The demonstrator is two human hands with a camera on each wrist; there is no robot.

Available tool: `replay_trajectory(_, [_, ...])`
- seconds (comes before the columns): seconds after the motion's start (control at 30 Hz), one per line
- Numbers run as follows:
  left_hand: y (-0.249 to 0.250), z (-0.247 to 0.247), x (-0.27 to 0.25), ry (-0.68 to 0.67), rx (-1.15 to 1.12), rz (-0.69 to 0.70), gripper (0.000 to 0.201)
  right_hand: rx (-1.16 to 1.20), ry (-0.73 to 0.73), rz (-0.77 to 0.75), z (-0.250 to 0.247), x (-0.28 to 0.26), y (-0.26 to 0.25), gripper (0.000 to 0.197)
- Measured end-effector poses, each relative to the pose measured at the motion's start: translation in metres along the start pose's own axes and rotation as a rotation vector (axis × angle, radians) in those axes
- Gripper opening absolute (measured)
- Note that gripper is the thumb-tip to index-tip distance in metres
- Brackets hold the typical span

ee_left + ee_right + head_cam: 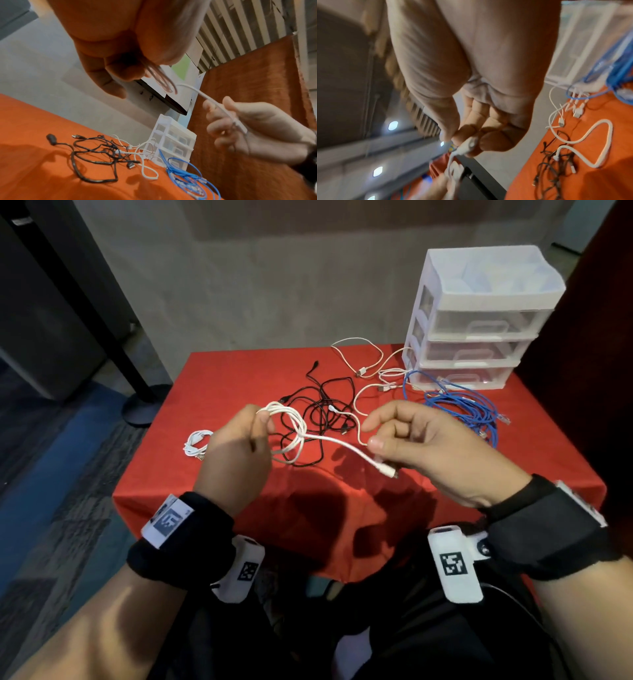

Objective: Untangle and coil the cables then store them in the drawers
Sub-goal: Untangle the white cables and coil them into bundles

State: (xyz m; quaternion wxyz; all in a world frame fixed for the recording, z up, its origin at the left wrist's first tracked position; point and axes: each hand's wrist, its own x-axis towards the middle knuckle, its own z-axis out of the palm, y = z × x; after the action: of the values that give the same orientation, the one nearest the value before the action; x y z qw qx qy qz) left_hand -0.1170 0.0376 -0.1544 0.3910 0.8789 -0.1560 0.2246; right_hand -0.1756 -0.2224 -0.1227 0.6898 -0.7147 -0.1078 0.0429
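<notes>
Head view: perhaps tangled black cables (318,409)

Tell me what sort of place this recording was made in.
Probably an office or lab set up for recording, though that's a guess: a small table under a red cloth, a clear plastic drawer unit, a plain wall and carpeted floor.

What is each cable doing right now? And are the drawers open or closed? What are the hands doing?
white cable: partly coiled, held in the air by both hands
left hand: pinching the coil loops
right hand: pinching the plug end
small white cable: coiled, lying on the table
black cables: tangled on the table
blue cables: loose heap beside the drawers
drawers: all three closed
</notes>
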Motion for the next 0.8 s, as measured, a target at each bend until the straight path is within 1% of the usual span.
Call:
replay_trajectory(0.1, [0.007, -0.001, 0.001, -0.025, -0.02, -0.012, 0.029, -0.16, 0.009, -0.004, 0.012, 0.0, 0.008, 0.028])
replay_trajectory(0.2, [0.01, -0.001, 0.002, -0.038, -0.029, -0.022, 0.029, -0.19, -0.031, 0.031, 0.024, 0.002, 0.01, 0.029])
replay_trajectory(0.23, [0.011, -0.001, 0.002, -0.039, -0.027, -0.02, 0.029, -0.23, -0.046, 0.03, 0.028, 0.003, 0.011, 0.025])
replay_trajectory(0.3, [0.013, -0.001, 0.001, -0.04, -0.036, -0.023, 0.029, -0.408, -0.047, -0.008, 0.034, 0.004, 0.012, 0.011])
replay_trajectory(0.33, [0.014, -0.002, 0.001, -0.039, -0.041, -0.016, 0.029, -0.529, -0.016, -0.037, 0.034, 0.006, 0.013, 0.01])
replay_trajectory(0.37, [0.014, -0.004, 0.002, -0.039, -0.043, -0.011, 0.029, -0.645, 0.047, -0.063, 0.032, 0.008, 0.015, 0.009])
replay_trajectory(0.4, [0.014, -0.005, 0.002, -0.043, -0.05, -0.02, 0.03, -0.728, 0.139, -0.068, 0.029, 0.011, 0.015, 0.009])
replay_trajectory(0.43, [0.014, -0.007, 0.003, -0.064, -0.09, -0.038, 0.03, -0.756, 0.238, -0.057, 0.024, 0.013, 0.016, 0.009])
replay_trajectory(0.47, [0.016, -0.008, 0.003, -0.103, -0.178, -0.075, 0.032, -0.721, 0.323, -0.027, 0.019, 0.016, 0.018, 0.012])
replay_trajectory(0.5, [0.02, -0.008, 0.002, -0.155, -0.312, -0.135, 0.034, -0.605, 0.377, 0.017, 0.016, 0.018, 0.019, 0.015])
replay_trajectory(0.53, [0.027, -0.007, 0.0, -0.202, -0.465, -0.22, 0.036, -0.445, 0.399, 0.068, 0.017, 0.02, 0.019, 0.017])
replay_trajectory(0.57, [0.036, -0.006, -0.002, -0.238, -0.595, -0.307, 0.036, -0.267, 0.392, 0.117, 0.021, 0.019, 0.019, 0.019])
replay_trajectory(0.6, [0.044, -0.005, -0.003, -0.258, -0.685, -0.364, 0.036, -0.089, 0.364, 0.157, 0.027, 0.018, 0.016, 0.02])
replay_trajectory(0.63, [0.051, -0.003, -0.003, -0.259, -0.729, -0.382, 0.036, 0.065, 0.326, 0.185, 0.032, 0.017, 0.014, 0.021])
replay_trajectory(0.7, [0.057, 0.0, -0.001, -0.225, -0.735, -0.347, 0.036, 0.336, 0.246, 0.202, 0.041, 0.015, 0.008, 0.022])
replay_trajectory(0.8, [0.055, 0.007, -0.001, -0.18, -0.72, -0.295, 0.033, 0.629, 0.211, 0.192, 0.045, 0.014, 0.002, 0.022])
